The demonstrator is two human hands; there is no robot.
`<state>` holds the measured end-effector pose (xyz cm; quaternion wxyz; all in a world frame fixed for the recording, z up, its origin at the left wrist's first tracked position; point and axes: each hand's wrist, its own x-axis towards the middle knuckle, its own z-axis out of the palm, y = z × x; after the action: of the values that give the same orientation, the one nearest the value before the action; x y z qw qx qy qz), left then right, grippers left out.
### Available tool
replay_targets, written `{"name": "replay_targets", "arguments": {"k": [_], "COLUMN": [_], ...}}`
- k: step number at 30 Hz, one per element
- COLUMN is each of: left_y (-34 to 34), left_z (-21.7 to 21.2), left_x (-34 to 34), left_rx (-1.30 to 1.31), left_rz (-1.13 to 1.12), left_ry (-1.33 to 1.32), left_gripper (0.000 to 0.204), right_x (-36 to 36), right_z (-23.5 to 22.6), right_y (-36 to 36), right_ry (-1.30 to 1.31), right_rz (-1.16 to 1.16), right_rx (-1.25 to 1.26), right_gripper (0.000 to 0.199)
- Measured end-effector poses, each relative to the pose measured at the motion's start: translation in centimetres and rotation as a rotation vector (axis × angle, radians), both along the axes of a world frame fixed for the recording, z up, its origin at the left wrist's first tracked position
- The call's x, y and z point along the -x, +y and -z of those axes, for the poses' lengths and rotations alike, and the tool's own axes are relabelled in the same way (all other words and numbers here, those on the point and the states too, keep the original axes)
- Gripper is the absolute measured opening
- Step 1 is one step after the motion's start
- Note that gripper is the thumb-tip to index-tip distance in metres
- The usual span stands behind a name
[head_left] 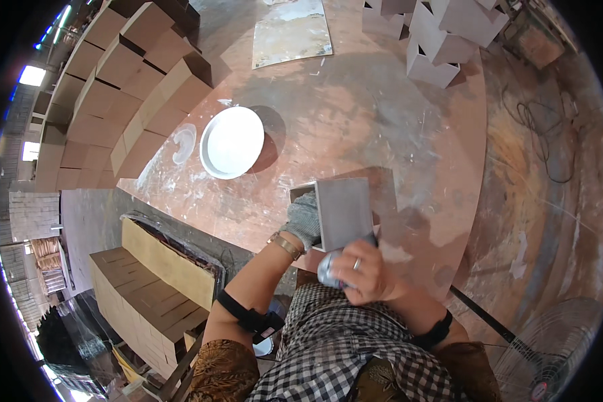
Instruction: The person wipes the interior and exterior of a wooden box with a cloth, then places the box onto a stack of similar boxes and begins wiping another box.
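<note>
Markings first: red badge [540,387] on the fan [557,352] hub, lower right, too small to read. Small pale mark on the black device [268,325] strapped to the left forearm, also unreadable.

Grey box [344,213] is at the near edge of the worktop [328,127], straight ahead of the person, broad face toward the camera. Can't tell if its underside touches. Left hand [303,220], grey knit glove, goes into the open side at left; fingers hidden behind the panel, can't tell if spread or pinching. Right hand [363,273], bare, ring on, sits in front of the box's near end, fingers curled round a grey object [327,269]; blurred, kind unclear. It blocks part of the near edge.

Around: round white tray [232,142] up-left of the box, well apart. Brown boxes [137,80] stacked high along the left. Pale grey boxes [442,40] piled at far right. Paint-smeared board [292,33] at the far end. More stacked cartons [147,295] lower left, off the worktop. Loose cable [537,137] on the floor, right.
</note>
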<state>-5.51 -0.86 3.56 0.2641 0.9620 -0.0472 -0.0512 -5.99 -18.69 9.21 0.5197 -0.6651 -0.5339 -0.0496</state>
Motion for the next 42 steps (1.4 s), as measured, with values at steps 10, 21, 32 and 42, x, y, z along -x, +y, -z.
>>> {"name": "replay_targets", "arguments": {"k": [10, 21, 32, 42], "left_y": [-1.2, -0.4, 3.1, 4.8], "left_z": [-1.7, -2.4, -3.2, -10.8], "left_x": [-1.2, -1.3, 1.7, 4.6], "left_rx": [-0.079, -0.069, 0.263, 0.601], "left_rz": [-0.028, -0.066, -0.024, -0.116], "left_ry": [0.11, 0.416, 0.199, -0.026], "left_gripper": [0.029, 0.033, 0.038, 0.038], "right_x": [-9.9, 0.8, -0.3, -1.6], "right_z": [-2.6, -1.5, -0.6, -3.6], "right_y": [3.0, 0.5, -7.8, -2.0], "right_ry": [0.103, 0.166, 1.159, 1.127], "right_rz": [0.371, -0.099, 0.447, 0.244], "right_rx": [-0.143, -0.063, -0.606, -0.58], "right_gripper": [0.014, 0.026, 0.022, 0.019]}}
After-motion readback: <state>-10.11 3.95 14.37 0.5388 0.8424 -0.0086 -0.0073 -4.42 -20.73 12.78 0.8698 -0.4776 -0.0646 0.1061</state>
